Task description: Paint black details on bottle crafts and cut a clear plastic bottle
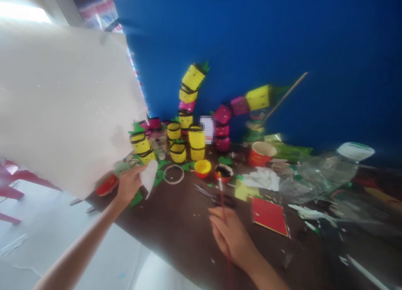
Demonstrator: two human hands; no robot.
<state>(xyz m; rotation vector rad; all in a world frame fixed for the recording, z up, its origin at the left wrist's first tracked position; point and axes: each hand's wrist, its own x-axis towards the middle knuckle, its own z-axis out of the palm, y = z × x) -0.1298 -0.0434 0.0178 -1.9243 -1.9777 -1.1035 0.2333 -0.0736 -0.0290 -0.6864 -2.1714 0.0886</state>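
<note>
My left hand (129, 184) is closed on a white piece of paper (149, 177) at the table's left side. It hangs beside a yellow cup with green paper leaves (140, 143). In my right hand (231, 232), closed, is a red-handled paintbrush (222, 198), held upright. Its tip is close to a small cup of black paint (224, 171); I cannot tell whether it touches. To the left of that stands a small cup with yellow inside (202, 167). Scissors (207, 191) lie just beyond my right hand, and a clear ring like a tape roll (173, 174) lies between my hands.
Decorated yellow cups (193, 77) and magenta cups (222, 130) rise in stacks before a blue wall (282, 38). On the right are a red paper cup (261, 155), crumpled white tissue (263, 179), a red square packet (270, 216) and clear plastic bottles (329, 168).
</note>
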